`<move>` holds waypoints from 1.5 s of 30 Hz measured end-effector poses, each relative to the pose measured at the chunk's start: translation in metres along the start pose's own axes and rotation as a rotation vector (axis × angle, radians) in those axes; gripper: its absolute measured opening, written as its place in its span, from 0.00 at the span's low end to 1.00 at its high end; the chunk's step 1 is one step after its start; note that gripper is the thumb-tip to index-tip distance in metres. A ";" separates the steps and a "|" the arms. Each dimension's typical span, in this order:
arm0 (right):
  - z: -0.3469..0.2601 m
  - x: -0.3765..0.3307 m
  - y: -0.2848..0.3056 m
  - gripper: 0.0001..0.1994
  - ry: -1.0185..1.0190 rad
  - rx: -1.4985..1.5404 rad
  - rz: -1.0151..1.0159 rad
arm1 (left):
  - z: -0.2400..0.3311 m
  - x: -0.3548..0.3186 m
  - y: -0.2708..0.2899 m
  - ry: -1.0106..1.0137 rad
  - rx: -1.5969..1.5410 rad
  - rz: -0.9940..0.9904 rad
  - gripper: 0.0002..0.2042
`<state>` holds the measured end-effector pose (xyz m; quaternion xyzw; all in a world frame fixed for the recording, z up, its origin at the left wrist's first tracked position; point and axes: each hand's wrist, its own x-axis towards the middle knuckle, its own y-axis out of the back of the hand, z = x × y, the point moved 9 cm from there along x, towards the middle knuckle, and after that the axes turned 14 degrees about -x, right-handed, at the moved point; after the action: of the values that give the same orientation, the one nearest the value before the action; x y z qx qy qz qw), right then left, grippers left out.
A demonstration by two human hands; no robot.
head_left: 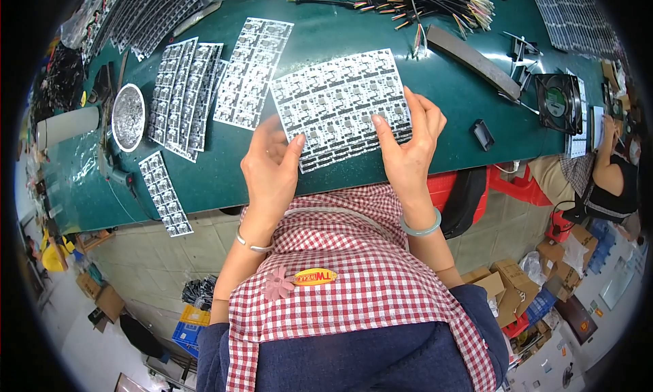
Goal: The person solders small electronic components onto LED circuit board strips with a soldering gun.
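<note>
Between my two hands I hold a white panel of small circuit boards (340, 106), tilted above the green table. My left hand (272, 164) grips its lower left corner, thumb on top and fingers underneath. At the right edge my right hand (411, 133) does the same, its thumb lying on the panel's face. Just left of the held panel lies another circuit board panel (254, 72). Farther left, several overlapping board panels (178, 96) are fanned out. A narrow board strip (165, 193) hangs partly over the table's front edge.
A round dish of silvery bits (128, 118) stands at the left, near a soldering iron (122, 178). Bundled wires (435, 4) lie at the back. On the right are a long grey bar (473, 62), a small black part (483, 135) and a fan (559, 104). Another person sits far right.
</note>
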<state>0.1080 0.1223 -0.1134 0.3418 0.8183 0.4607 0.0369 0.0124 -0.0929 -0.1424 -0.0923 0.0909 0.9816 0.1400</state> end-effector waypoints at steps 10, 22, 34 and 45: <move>0.002 -0.002 0.001 0.28 0.007 -0.009 0.014 | 0.005 -0.002 -0.001 -0.046 0.020 0.000 0.21; -0.011 0.017 0.020 0.28 -0.024 -0.115 -0.062 | 0.001 0.003 0.043 -0.092 0.034 0.184 0.19; -0.122 0.127 -0.125 0.19 0.556 -0.242 -0.456 | -0.011 0.005 0.065 0.127 -0.195 0.261 0.25; -0.105 0.159 -0.168 0.20 0.299 -0.034 -0.602 | -0.017 -0.009 0.041 0.109 -0.672 0.216 0.37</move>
<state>-0.1416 0.0827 -0.1435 0.0125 0.8709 0.4880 0.0566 0.0113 -0.1370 -0.1505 -0.1754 -0.2204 0.9595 -0.0079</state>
